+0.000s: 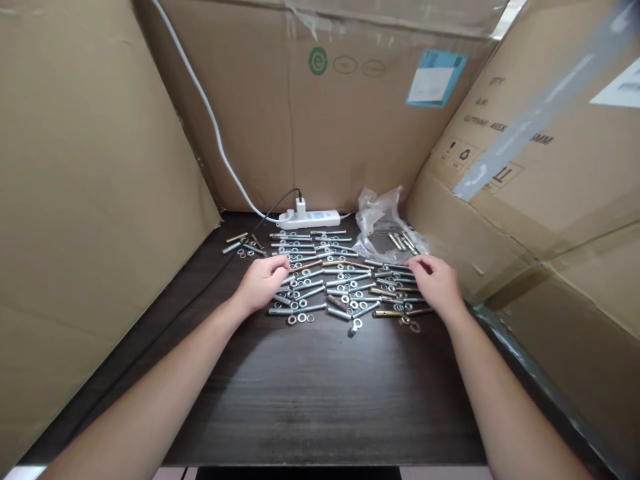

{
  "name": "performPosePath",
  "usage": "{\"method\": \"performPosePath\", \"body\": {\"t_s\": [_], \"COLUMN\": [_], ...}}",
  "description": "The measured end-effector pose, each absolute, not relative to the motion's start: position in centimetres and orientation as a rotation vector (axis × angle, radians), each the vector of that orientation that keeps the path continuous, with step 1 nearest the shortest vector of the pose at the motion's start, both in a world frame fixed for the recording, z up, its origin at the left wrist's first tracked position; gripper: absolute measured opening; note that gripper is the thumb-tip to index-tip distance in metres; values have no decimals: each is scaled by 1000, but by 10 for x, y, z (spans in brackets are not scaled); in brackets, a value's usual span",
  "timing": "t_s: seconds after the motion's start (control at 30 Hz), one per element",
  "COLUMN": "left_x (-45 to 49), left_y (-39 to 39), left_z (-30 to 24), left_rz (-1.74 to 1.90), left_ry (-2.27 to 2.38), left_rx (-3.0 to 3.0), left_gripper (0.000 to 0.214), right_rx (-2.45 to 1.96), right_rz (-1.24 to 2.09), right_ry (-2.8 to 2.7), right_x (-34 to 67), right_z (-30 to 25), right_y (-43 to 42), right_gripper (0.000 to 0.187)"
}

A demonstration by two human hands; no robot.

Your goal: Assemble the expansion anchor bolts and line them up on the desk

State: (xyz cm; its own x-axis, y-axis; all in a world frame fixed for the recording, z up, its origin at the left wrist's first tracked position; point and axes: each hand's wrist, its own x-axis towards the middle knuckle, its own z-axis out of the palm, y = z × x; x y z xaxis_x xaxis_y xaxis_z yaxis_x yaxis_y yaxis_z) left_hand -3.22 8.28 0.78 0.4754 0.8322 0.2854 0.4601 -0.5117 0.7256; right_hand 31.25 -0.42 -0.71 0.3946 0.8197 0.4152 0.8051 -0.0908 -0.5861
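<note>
My left hand (263,281) is at the left edge of the laid-out hardware, thumb and fingers pressed together; whatever they pinch is hidden. At the right edge, my right hand (436,280) is also closed, its fingertips beside the end of a long bolt (387,264); I cannot make out what is in it. Between the hands lie rows of metal bolts (350,277) and sleeves (339,313), with washers (302,318) and nuts (292,320) among them. Most are silver, and a few, such as a brass-coloured sleeve (387,313), are yellowish.
Behind the rows stands a white power strip (310,219) with a plugged-in charger (301,209). A clear plastic bag (380,223) holds more metal pieces at the back right. A loose pile of sleeves (231,247) lies back left. Cardboard walls (240,133) enclose the dark table (320,393).
</note>
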Motion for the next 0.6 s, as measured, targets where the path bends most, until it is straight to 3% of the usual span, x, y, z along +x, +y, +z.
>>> {"method": "performPosePath", "body": {"t_s": [0.23,0.6], "left_x": [-35,-36], "left_y": [88,89], "left_z": [7,2], "left_rz": [1002,888], "left_ry": [1112,1127], "left_rx": [2066,2143], "left_gripper": [14,17], "right_rx": [-2112,-2462], "right_rz": [-44,-33], "right_ry": [-1470,-1476], "right_x": [347,360], "right_z": [-15,-10], "right_y": [15,88], "right_gripper": [30,26]}}
